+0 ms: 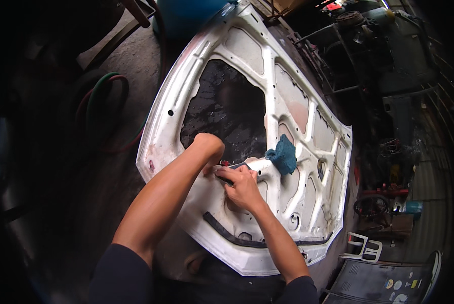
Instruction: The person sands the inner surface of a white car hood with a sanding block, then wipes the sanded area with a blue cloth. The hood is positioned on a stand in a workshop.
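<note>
A white car hood (pixel 272 96) lies before me with its ribbed inner side showing. My right hand (pixel 242 185) is at its near middle, fingers closed round a dark grey flat piece (pixel 241 166) that is mostly covered. Just beside it, my left hand (pixel 211 149) bends down at the wrist toward the same spot. Its fingers are largely hidden from view. A small red thing (pixel 225 163) shows between the two hands; its kind cannot be made out. To the right of my hands, a crumpled teal cloth (pixel 283 154) rests on a rib of the hood.
Beyond the hood stands a blue drum (pixel 189 17). Green and red hoses (pixel 100 93) loop over the floor at left. A metal frame (pixel 338 55) is at upper right, with a white plastic chair (pixel 364 248) and a stickered grey panel (pixel 369 281) at lower right.
</note>
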### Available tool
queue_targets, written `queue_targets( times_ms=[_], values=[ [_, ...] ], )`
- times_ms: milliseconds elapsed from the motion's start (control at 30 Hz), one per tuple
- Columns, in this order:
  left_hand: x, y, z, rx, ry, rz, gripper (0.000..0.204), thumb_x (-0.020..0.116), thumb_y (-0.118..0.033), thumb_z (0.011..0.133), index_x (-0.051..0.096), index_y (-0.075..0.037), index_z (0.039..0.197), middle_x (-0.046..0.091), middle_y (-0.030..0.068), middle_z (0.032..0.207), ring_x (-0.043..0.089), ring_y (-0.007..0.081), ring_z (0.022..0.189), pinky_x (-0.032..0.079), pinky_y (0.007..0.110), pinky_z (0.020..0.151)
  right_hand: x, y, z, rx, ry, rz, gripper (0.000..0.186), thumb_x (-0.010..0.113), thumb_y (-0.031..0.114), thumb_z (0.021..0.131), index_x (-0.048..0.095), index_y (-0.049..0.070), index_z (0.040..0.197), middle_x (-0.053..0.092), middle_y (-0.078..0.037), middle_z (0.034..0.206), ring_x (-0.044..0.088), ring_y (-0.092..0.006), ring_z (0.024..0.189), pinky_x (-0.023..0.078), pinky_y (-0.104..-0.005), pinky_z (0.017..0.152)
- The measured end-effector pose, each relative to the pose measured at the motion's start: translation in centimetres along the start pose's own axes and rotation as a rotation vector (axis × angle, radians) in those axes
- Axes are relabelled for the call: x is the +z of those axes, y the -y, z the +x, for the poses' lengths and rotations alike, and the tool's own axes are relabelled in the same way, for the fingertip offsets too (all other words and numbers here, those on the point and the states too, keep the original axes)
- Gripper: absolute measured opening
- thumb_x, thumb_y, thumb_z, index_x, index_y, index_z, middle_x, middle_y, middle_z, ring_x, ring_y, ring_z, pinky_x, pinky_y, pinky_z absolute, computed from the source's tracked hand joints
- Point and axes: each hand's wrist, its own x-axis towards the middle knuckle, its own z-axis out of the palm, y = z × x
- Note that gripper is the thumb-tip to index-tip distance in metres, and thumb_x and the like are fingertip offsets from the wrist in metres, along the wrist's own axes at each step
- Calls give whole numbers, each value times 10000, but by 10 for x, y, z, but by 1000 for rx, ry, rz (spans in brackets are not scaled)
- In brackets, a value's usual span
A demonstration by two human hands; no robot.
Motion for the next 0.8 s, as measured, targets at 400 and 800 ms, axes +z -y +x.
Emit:
queue_targets(
  times_ms=[400,800],
  values=[
    [1,2,0,-16,35,-50,271,823,-198,653,728,-33,845,713,67,862,675,210,782,530,336,724,9,-7,-14,-66,-138,-276,345,577,317,870,632,113,1143,564,-83,1269,474,-333,1176,320,-525,974],
    [6,12,4,9,34,-93,277,829,-227,640,733,-45,826,716,53,844,681,197,772,532,321,729,14,5,-10,-41,-134,-263,244,573,237,863,672,133,1061,650,-76,1144,552,-352,1124,279,-574,998]
  ],
)
